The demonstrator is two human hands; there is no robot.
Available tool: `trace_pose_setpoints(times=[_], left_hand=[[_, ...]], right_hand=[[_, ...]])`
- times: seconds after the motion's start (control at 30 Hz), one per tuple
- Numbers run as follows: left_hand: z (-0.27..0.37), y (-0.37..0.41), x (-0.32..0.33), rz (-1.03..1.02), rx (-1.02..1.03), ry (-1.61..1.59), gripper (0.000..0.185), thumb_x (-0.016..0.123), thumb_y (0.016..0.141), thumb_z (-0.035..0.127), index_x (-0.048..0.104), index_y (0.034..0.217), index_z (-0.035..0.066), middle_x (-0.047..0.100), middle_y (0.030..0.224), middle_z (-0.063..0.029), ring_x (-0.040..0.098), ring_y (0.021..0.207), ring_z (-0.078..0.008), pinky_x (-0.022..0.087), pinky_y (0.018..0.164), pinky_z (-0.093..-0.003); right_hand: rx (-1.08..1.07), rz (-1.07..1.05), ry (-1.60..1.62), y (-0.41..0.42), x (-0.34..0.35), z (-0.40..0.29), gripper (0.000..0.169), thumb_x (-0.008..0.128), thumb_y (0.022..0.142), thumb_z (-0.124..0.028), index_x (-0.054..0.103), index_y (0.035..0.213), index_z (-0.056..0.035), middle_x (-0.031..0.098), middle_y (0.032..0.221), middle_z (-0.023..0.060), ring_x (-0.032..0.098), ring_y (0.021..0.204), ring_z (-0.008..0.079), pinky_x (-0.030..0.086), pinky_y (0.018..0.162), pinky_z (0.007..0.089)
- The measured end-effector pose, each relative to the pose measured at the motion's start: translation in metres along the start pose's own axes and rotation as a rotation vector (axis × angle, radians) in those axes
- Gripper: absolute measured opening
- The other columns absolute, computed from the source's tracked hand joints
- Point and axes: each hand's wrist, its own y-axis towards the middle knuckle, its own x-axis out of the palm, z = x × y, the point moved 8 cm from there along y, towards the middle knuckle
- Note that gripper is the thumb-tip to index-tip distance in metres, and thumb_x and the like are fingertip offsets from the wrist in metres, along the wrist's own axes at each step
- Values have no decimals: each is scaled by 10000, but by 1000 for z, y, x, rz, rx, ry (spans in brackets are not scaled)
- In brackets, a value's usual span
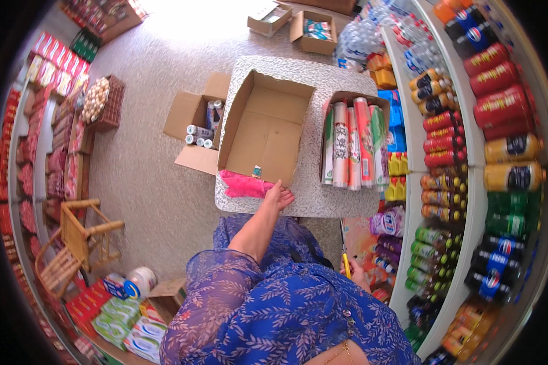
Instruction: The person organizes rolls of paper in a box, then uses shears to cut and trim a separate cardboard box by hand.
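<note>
An open, shallow cardboard box (269, 127) stands on the speckled table (313, 200). My left hand (279, 195) is at the box's near right corner, fingers spread, beside a bright pink cloth (244, 185) that lies along the box's near edge. A small teal-and-white item (257, 171) is inside that box at its near wall. Low at my right side, my right hand (357, 273) is closed around the yellow handle of scissors (345, 262), whose blades point away from me. To the right on the table, a second carton holds several rolls of cling film (341, 141).
Left of the table, an open carton (182, 114) with several cans or tubes stands on the floor. A wicker basket of eggs (112, 102) and a bamboo chair (75, 232) are farther left. Shelves of bottled drinks (443, 198) run along the right. Two small cartons (318, 45) lie beyond.
</note>
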Motion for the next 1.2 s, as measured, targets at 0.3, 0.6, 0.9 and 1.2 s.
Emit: trace_pose_setpoints(times=[0.3,0.6,0.9,1.2], left_hand=[[9,-4,50,-334,120,-456,125,628,795,201,551,820,105,480,640,-25,444,555,-144,409,508,-284],[83,-153,47,-410,572,-47,91,554,840,141,488,813,84,391,580,13,314,441,-82,259,401,-227],[107,-235,-11,-264,1068,177,220,545,838,62,503,1054,49,578,915,-47,567,757,-139,486,598,-281],[118,-318,-1,-96,1390,353,249,529,857,89,502,1093,14,549,1029,-46,515,938,-122,424,791,-274]], right_hand=[[-34,-304,-359,84,-62,-75,428,616,780,-80,432,1159,-4,583,820,45,559,746,109,455,679,245],[-61,-607,-308,125,1,-134,426,544,845,-332,448,1106,-9,514,809,21,534,736,120,464,668,243],[-246,-877,-763,92,73,-216,505,565,792,-351,453,1111,24,535,918,86,497,860,169,406,777,305],[-392,-925,-858,57,115,-265,499,569,797,-376,462,1076,24,536,885,88,491,824,155,408,746,286]])
